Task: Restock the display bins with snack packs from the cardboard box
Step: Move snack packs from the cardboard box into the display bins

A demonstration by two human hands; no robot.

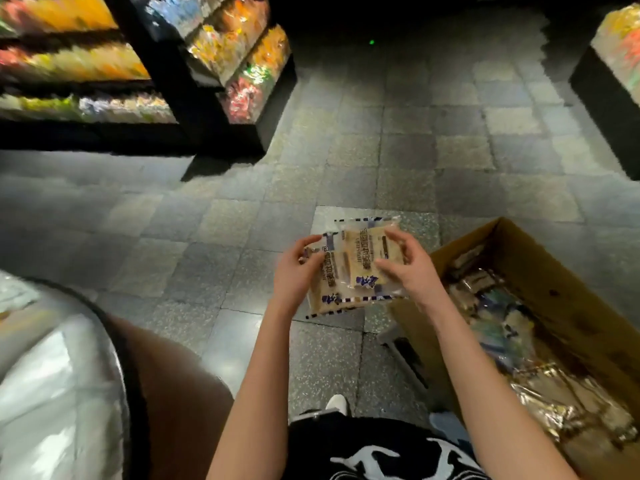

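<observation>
Two hands held what looked like two overlapping snack packs (pixel 356 265) above the tiled floor (pixel 381 150), just left of the one open cardboard box (pixel 568 296). The left hand (pixel 294 271) had its fingers curled round the packs' left edge; the right hand (pixel 412 271) pinched their right side. The packs were clear, with pale beige contents, dark print and blue-and-white striped borders. More packs, too jumbled to count, lay in the box. Several lit display bins (pixel 239 53) of colourful packs stood well apart at upper left, another lit bin (pixel 620 46) at upper right. A silvery wrapped bundle (pixel 52 375) filled the lower left; one white shoe (pixel 337 403) showed below the arms.
</observation>
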